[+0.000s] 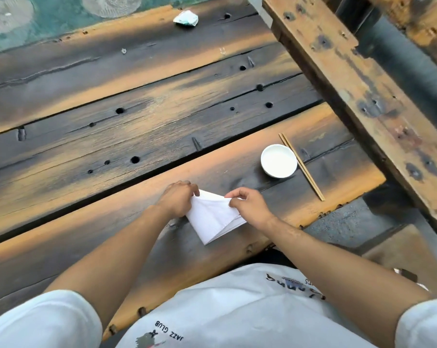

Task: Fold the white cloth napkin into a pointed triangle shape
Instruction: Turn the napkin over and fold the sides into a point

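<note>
Napkin (213,217), white cloth, lies on the near plank of a weathered wooden table (137,121), seen from the head camera, the only view, looking down over the person's chest and forearms. It is already folded into a layered wedge, its sharpest corner pointing toward six o'clock and stacked edges showing along its lower right side.

The left hand (177,199) sits at the napkin's ten o'clock corner, fingers curled and pinching the cloth there. The right hand (247,204) sits at the two o'clock side, thumb and forefinger pinching the upper edge. Both hands grip the far edge; neither is open.

A small white bowl (279,160) stands at about one o'clock from the napkin, near but apart from it, with a pair of wooden chopsticks (302,167) lying just beside the bowl on its right. A crumpled pale wad (186,18) lies far off at twelve o'clock.

Judged risks: with only the far edge held, the loose layers toward six o'clock could slide apart and blunt the point. Uneven pull between the two hands could skew the crease. The rough plank, with its holes and the gap between boards at eleven o'clock, could snag the cloth. A wide sweep of the right hand could knock the bowl.
</note>
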